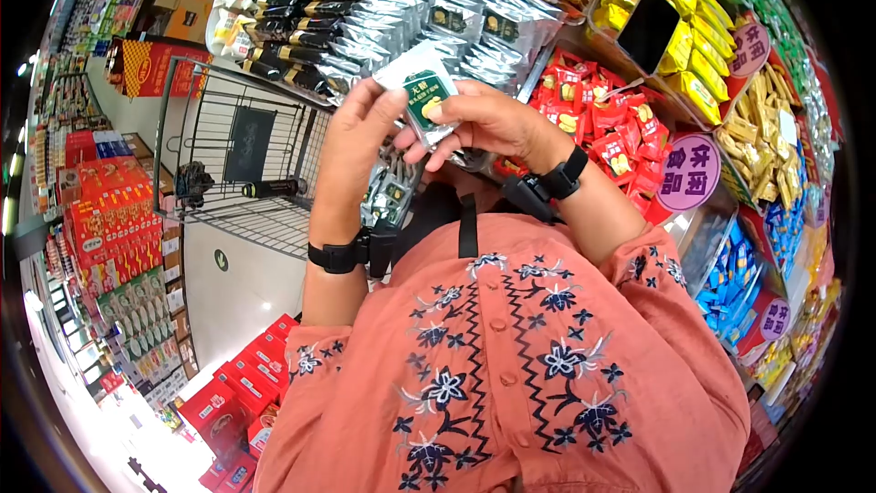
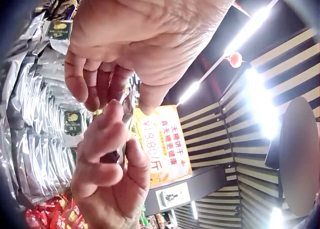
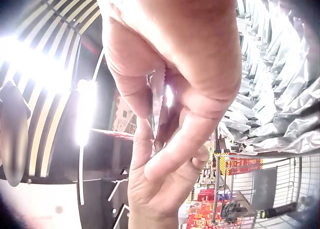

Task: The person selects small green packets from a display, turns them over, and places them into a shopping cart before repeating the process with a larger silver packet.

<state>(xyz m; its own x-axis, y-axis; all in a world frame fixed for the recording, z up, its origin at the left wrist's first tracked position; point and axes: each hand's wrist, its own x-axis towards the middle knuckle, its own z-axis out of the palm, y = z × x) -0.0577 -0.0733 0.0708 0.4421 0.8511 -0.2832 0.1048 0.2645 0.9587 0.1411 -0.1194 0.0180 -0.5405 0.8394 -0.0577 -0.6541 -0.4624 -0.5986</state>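
A shop is forming the surroundings, with striped panelling (image 2: 285,63) lining the background and lamps (image 2: 260,103) glowing overhead. The packet (image 1: 422,82) is sitting between both hands, in front of the silver packets (image 1: 456,14), its green label facing the head camera.

The left grip (image 1: 358,128) is pinching the packet's left edge, thumb and fingers closing to the thickness of the wrapper. The right grip (image 1: 497,119) is pinching the lower right part, its thumb lying over the lower label and its fingers curling beneath.

The step in hand appears to be holding the packet up for viewing. For good results, both grips should be keeping light pressure on the wrapper's margins, as a hard squeeze could be crushing the contents. The right thumb is partly covering the label; resting it nearer the edge would be improving legibility. Tilting slightly may be reducing foil glare.

Red packets (image 1: 598,114) are lying heaped to the right of the silver packets, and yellow packets (image 1: 703,55) are standing in rows beyond. Blue packets (image 1: 730,283) are filling a clear bin (image 1: 701,236). A wire cart (image 1: 265,141) is standing at the left; its full contents are not showing.
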